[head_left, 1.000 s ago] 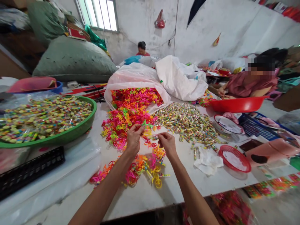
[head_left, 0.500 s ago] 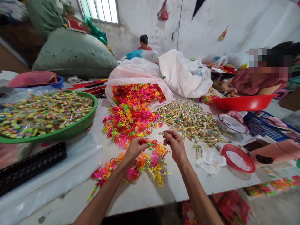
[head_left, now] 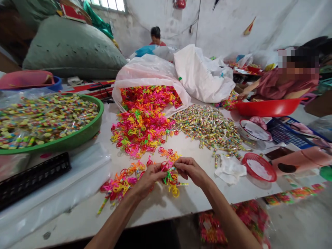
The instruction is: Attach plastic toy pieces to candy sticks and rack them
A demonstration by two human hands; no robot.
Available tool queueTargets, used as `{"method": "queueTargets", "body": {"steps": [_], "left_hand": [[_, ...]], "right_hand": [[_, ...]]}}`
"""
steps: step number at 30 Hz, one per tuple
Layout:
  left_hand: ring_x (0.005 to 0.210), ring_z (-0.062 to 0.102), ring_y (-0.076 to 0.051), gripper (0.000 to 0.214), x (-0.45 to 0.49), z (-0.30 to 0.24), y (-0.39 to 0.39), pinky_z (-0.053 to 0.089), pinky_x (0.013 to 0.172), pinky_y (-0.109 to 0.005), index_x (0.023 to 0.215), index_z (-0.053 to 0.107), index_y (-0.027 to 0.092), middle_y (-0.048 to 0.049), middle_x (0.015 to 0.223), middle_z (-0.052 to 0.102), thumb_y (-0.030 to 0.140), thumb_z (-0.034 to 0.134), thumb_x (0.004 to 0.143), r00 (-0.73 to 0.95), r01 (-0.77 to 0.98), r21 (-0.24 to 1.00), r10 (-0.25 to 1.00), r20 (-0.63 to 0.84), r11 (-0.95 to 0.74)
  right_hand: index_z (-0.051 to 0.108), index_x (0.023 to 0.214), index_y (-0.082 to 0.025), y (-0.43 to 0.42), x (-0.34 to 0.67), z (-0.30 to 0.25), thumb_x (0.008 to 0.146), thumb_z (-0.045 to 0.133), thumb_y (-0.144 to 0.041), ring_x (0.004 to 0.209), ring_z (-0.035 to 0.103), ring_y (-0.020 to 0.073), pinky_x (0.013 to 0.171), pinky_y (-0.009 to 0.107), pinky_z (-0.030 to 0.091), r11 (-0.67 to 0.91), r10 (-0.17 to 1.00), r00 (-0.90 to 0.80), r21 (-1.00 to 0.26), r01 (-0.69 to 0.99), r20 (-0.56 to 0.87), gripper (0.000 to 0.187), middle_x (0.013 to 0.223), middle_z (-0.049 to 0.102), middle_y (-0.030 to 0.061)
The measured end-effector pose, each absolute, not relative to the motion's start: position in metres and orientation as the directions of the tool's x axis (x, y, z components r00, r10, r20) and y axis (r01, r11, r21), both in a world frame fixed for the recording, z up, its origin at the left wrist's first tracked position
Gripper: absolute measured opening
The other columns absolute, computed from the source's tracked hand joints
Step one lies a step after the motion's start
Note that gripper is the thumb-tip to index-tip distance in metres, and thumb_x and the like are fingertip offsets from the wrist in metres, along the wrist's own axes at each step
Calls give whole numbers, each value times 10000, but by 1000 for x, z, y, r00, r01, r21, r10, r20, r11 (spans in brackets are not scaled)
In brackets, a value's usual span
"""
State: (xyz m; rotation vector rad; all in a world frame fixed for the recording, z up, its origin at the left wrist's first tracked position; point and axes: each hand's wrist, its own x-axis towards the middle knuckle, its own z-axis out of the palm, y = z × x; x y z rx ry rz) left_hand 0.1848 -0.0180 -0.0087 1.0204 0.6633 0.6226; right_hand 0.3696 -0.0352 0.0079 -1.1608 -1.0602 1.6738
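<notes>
My left hand (head_left: 149, 180) and my right hand (head_left: 190, 171) meet low over the white table (head_left: 77, 216), fingertips close together. My left fingers grip a red plastic ring (head_left: 164, 166). My right fingertips pinch a small striped candy stick (head_left: 171, 169), partly hidden by my fingers. Beneath and beside them lies a loose spread of neon plastic shapes (head_left: 121, 183). A much larger pink, yellow and orange heap (head_left: 142, 133) spills from a white sack (head_left: 202, 74) farther ahead. To its right lies a pile of wrapped candy sticks (head_left: 207, 128).
A green round tray (head_left: 64, 142) of wrapped sweets and a black plastic crate (head_left: 33, 176) stand on my left. On my right are a red basin (head_left: 267, 109) and a small red basket (head_left: 258, 167). A seated co-worker's sleeve (head_left: 282, 86) shows beyond them.
My hands have come together and now meet over the small spread, with the left moving right. The whole scene sits higher in the view, because the camera has tilted down.
</notes>
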Motion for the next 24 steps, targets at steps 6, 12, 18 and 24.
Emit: {"method": "queueTargets", "body": {"steps": [6, 12, 18, 24], "left_hand": [[613, 548, -123, 150, 185, -6, -20, 452, 536, -225, 808, 607, 145, -30, 715, 611, 270, 608, 726, 668, -197, 879, 715, -205, 435], [538, 534, -95, 144, 184, -8, -21, 429, 446, -182, 806, 606, 127, -43, 710, 617, 218, 634, 698, 720, -206, 798, 640, -268, 566], [547, 544, -97, 212, 184, -13, -30, 427, 453, -182, 866, 621, 97, -69, 740, 621, 217, 639, 692, 779, -221, 719, 563, -277, 659], [516, 494, -86, 209, 184, -11, -27, 391, 443, -184, 752, 612, 106, -26, 646, 582, 254, 688, 625, 672, -109, 871, 681, -291, 480]], "right_hand": [[663, 776, -125, -38, 375, 8, 692, 663, -270, 430, 466, 49, 450, 185, 374, -303, 933, -265, -931, -204, -245, 168, 567, 584, -17], [691, 816, -133, -47, 375, 0, 643, 706, -257, 518, 568, 102, 564, 246, 458, -313, 939, -231, -914, -257, -256, 212, 589, 642, 16], [704, 816, -142, -55, 377, -8, 616, 728, -260, 579, 613, 129, 616, 271, 486, -378, 912, -267, -891, -253, -311, 233, 658, 675, 44], [716, 796, -169, -65, 374, 4, 625, 721, -251, 681, 622, 159, 667, 292, 504, -255, 952, -194, -964, -79, -236, 190, 758, 673, 45]]}}
